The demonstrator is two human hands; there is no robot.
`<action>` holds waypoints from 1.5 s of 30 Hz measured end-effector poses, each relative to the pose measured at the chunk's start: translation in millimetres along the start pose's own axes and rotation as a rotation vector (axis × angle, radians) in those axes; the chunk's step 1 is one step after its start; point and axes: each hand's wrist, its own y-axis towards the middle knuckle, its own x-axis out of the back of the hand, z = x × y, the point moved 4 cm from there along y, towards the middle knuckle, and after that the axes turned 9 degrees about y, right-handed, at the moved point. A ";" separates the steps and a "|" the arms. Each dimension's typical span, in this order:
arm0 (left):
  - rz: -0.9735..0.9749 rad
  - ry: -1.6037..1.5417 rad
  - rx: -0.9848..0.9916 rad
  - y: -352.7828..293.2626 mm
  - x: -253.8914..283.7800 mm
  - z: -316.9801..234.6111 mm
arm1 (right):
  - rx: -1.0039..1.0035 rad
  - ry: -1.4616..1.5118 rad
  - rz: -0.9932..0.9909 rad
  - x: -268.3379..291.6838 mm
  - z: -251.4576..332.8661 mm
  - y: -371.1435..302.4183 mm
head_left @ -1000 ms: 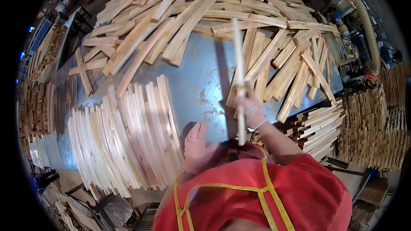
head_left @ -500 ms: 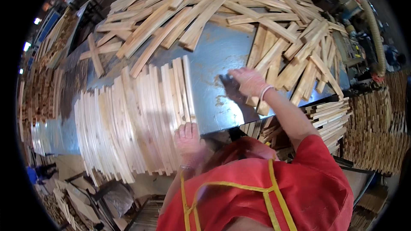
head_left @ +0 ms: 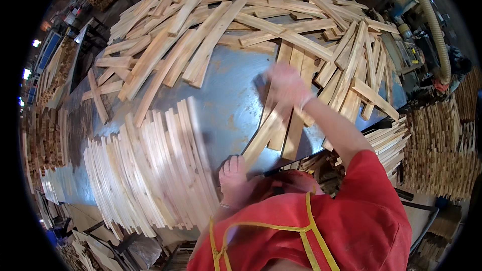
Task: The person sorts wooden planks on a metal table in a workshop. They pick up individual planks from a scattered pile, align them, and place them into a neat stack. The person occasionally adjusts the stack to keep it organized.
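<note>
My right hand (head_left: 287, 86), blurred by motion, is closed over the upper part of a pale wooden board (head_left: 261, 140). This board slants down toward me over the metal tabletop (head_left: 228, 78). At its near end is my left hand (head_left: 234, 178), fingers stretched out and side by side; contact with the board is unclear. To the left of that hand stands a tight row of narrow wooden strips (head_left: 150, 170), set side by side at the table's near edge. Several loose boards (head_left: 296, 133) lie beneath and right of my right hand.
A large jumbled heap of boards (head_left: 206, 30) covers the table's far side. More loose boards (head_left: 351, 80) lie to the right. Stacked wood (head_left: 434, 145) stands beyond the right edge, near a ribbed hose (head_left: 437, 30). Another stack (head_left: 47, 135) is at far left.
My right hand has brought a board down and left across the tabletop. My left hand has come away from the row's right end. The view has shifted, so the table appears lower.
</note>
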 end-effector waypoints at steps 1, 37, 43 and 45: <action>0.034 0.009 0.009 8.8 -4.4 -5.9 | -0.113 -0.049 -0.131 14.5 -55.2 16.3; 0.158 -1.099 1.014 -337.4 -96.1 130.4 | -0.258 0.801 0.288 -195.7 189.7 -87.8; 0.123 -2.110 0.933 -241.4 -49.3 53.1 | -0.355 0.902 0.234 -200.0 190.2 -59.2; 0.003 -2.007 1.134 -235.2 -86.8 57.5 | -0.355 0.931 0.263 -195.2 189.8 -63.8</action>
